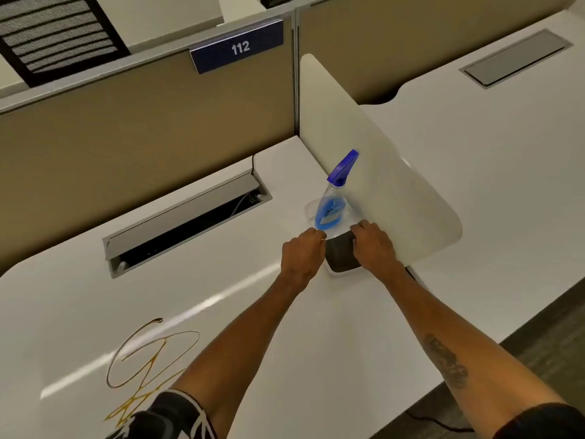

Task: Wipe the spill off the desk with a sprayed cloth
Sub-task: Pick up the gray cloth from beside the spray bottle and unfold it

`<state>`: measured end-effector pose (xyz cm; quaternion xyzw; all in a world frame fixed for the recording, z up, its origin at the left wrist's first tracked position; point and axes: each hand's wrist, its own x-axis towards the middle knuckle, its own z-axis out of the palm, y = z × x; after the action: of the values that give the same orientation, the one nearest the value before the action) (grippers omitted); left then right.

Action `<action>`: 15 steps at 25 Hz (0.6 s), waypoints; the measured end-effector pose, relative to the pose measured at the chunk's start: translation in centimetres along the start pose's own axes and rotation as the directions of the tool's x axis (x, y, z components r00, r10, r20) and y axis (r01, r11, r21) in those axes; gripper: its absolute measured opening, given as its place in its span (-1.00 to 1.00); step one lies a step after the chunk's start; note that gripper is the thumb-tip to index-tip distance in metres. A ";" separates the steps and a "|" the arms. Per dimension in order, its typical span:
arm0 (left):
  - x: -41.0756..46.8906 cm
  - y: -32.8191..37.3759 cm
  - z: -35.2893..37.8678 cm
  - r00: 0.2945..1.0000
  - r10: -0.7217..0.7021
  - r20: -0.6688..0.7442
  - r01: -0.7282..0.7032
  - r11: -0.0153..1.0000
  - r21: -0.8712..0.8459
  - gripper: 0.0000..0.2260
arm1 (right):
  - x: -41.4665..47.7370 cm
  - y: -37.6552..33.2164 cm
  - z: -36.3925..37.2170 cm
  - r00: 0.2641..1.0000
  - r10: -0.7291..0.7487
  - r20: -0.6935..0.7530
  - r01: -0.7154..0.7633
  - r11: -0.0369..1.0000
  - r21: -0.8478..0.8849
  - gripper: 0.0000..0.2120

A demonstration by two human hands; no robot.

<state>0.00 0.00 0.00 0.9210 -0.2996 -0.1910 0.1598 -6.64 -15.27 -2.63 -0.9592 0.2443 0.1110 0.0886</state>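
Fingertips of left hand (302, 253) and right hand (373, 245) hidden behind dark object (340, 253), itself unidentifiable; spill (148, 353) partly covered by sleeve (171, 416); bottle label (329, 213) illegible.

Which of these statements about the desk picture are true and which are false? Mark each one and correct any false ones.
1. The spray bottle stands upright on the desk. True.
2. The bottle's spray head is red. False: it is blue.
3. Both hands are at the dark cloth, the left hand on its left, the right hand on its right. True.
4. The sign on the partition reads 250. False: it reads 112.
5. The yellow spill lies beside the bottle. False: it lies at the near left, well away from it.
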 end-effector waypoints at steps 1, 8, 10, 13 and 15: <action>1.1 0.2 0.2 0.999 -0.015 0.043 0.014 1.000 0.022 -0.72 | 0.7 0.1 0.1 1.000 0.017 0.024 -0.018 0.999 0.030 -0.64; 6.6 0.7 1.8 0.943 -0.151 0.297 0.135 0.988 0.073 -0.74 | 3.7 0.4 0.9 0.990 -0.020 0.141 0.017 1.000 0.018 -0.72; 7.7 0.7 2.1 0.923 -0.178 0.340 0.156 0.984 0.092 -0.70 | 4.3 0.5 1.1 0.987 -0.023 0.159 0.025 1.000 -0.015 -0.75; 8.5 0.8 3.0 0.905 -0.205 0.372 0.166 0.977 0.134 -0.64 | 5.0 0.5 1.3 0.985 -0.032 0.172 0.045 0.996 -0.073 -0.76; 8.6 0.9 3.6 0.914 -0.211 0.347 0.162 0.973 0.165 -0.65 | 5.1 0.5 1.4 0.986 -0.031 0.162 0.049 0.993 -0.107 -0.75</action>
<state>4.33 -6.61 -4.94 0.9029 -0.2466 -0.3515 0.0210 -2.76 -17.64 -5.30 -0.9554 0.2106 0.1990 0.0568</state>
